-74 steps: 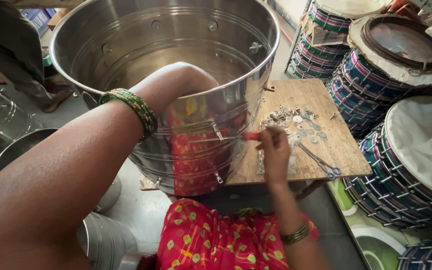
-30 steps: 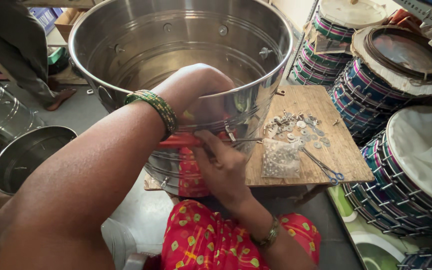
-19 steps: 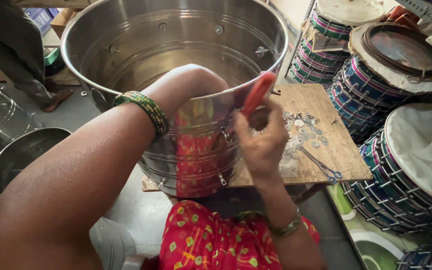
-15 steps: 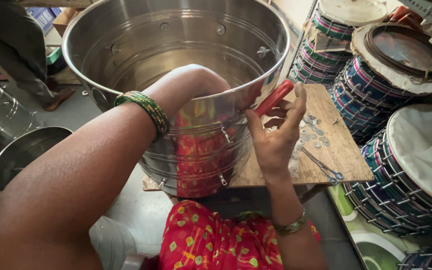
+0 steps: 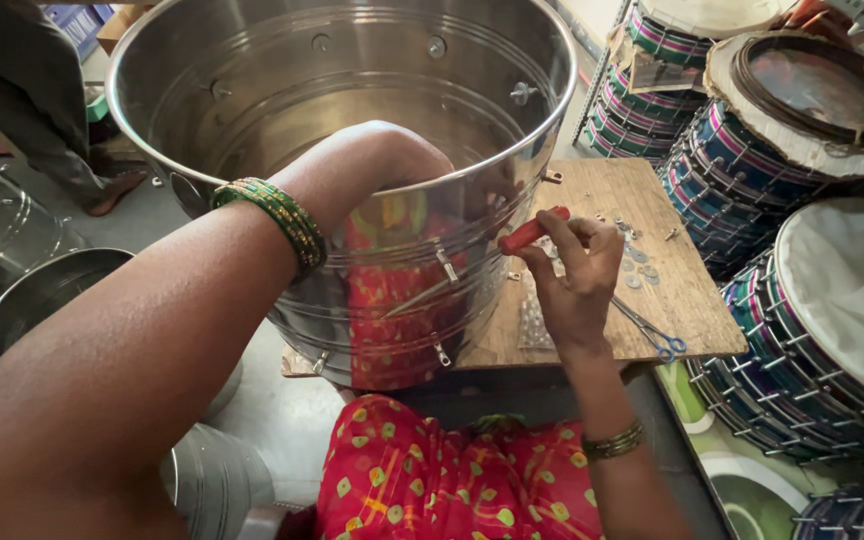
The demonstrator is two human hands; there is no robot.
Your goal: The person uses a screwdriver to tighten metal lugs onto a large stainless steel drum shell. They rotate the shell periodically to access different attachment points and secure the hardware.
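Gripping red-handled tool (image 5: 532, 230) beside steel drum (image 5: 352, 120)

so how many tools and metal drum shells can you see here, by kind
large steel drum shell: 1, left hand reaches inside it
smaller steel shells at left: 2, partly in view
red-handled screwdriver: 1, in the right hand
blue-handled scissors: 1, on the wooden board
total: 5
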